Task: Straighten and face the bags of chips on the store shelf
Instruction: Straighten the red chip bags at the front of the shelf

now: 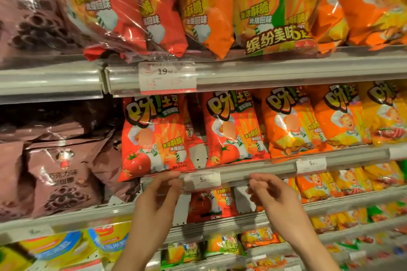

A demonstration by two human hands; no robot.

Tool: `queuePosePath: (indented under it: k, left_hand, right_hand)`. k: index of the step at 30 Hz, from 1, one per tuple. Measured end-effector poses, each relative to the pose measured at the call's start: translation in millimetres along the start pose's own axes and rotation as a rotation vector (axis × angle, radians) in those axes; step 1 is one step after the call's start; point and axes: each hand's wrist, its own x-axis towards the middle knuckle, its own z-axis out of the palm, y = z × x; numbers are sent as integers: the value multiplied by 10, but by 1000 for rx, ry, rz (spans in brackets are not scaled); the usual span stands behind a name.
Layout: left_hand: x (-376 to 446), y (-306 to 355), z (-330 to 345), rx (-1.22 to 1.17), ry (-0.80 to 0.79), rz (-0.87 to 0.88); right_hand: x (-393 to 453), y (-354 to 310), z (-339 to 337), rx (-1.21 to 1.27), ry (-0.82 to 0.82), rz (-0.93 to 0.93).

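This is a shop's snack aisle: tiered metal shelves (253, 68) are packed tight with rows of bright chip bags (233, 125) standing face-out. Clear plastic strips along each shelf edge hold printed price tags (167, 76), one reading 19.90, and more snack packets (222, 245) fill the lower tiers.

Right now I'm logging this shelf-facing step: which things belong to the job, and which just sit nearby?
Job: left hand, right hand, tilted red tomato chip bag, second red tomato chip bag.
Nearby: brown chocolate snack bags, 19.90 price tag.
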Motion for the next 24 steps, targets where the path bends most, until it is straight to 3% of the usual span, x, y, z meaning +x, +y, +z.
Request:
queuePosePath:
  k: [15,21,24]
  left_hand:
    - [103,200,8,55,74,40]
    - [272,245,-258,32,93,158]
    - [388,254,-438,88,177,235]
  right_hand:
    - [258,-183,79,98,-113,-102]
    - [304,-400,328,72,-55,-125]
    - [358,-565,532,53,-53,-178]
